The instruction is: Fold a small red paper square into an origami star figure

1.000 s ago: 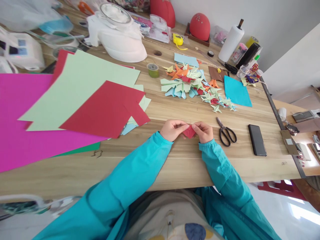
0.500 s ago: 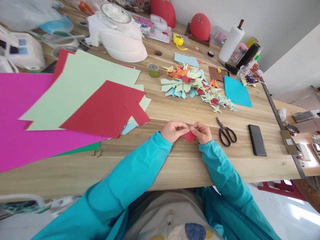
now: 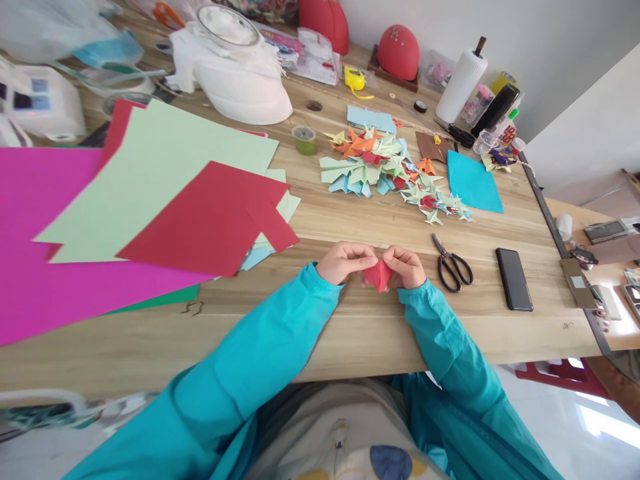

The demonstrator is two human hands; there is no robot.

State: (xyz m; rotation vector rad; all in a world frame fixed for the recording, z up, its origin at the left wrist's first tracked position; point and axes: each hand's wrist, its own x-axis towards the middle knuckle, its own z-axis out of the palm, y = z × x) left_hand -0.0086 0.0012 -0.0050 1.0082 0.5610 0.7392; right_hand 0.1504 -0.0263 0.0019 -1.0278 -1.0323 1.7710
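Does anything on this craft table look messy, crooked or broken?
Nothing looks broken or spilled. The big coloured sheets lie fanned crookedly at the left, the folded paper figures sit in a loose heap, and the scissors lie loose by the right hand.

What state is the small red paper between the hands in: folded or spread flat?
Folded. The red paper is a small pointed shape pinched between the left hand and right hand, not a flat sheet.

Craft room, coloured paper sheets (image 3: 165, 173), scissors (image 3: 453, 267)
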